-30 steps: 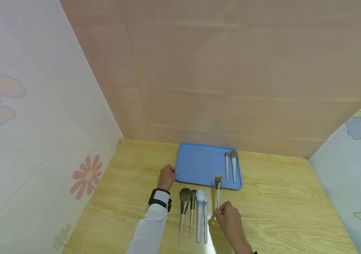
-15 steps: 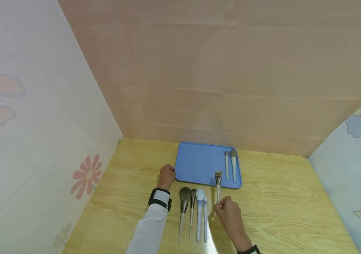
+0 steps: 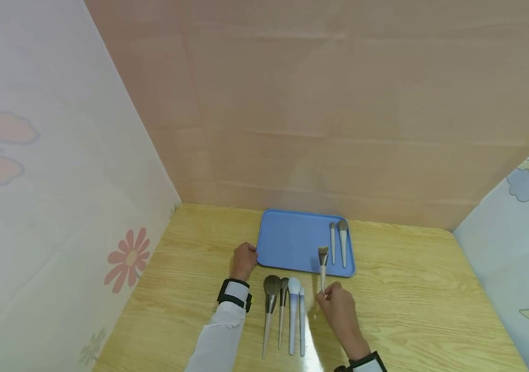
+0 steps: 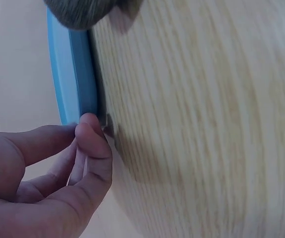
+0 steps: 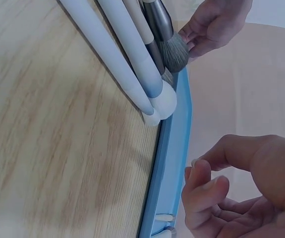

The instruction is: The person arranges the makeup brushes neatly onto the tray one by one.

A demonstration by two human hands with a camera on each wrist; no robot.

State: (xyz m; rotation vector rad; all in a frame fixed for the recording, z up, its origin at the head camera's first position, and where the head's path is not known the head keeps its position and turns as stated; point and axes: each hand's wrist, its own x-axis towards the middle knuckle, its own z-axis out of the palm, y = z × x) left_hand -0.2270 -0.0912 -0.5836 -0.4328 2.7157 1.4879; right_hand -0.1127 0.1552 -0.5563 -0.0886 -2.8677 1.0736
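My right hand (image 3: pixel 340 312) pinches the pale handle of a flat-headed makeup brush (image 3: pixel 323 258), its dark bristles pointing away over the near edge of a blue tray (image 3: pixel 292 240). In the right wrist view that brush is mostly hidden behind the fingers (image 5: pixel 206 191). My left hand (image 3: pixel 244 261) pinches the tray's near left corner between thumb and fingers, as the left wrist view shows. Two brushes lie on the tray's right side, a small brush (image 3: pixel 332 243) and a larger fluffy brush (image 3: pixel 343 243).
Several brushes lie side by side on the wooden table (image 3: pixel 408 289), between my arms: a big dark brush (image 3: pixel 271 297), a thin dark brush (image 3: pixel 283 305), a white-headed brush (image 3: pixel 293 310) and a slim pale brush (image 3: pixel 302 323). A tan backdrop (image 3: pixel 315 129) rises behind the tray.
My right hand has moved forward and slightly right with the flat brush, bringing its head further over the tray. My left hand stays at the tray corner.
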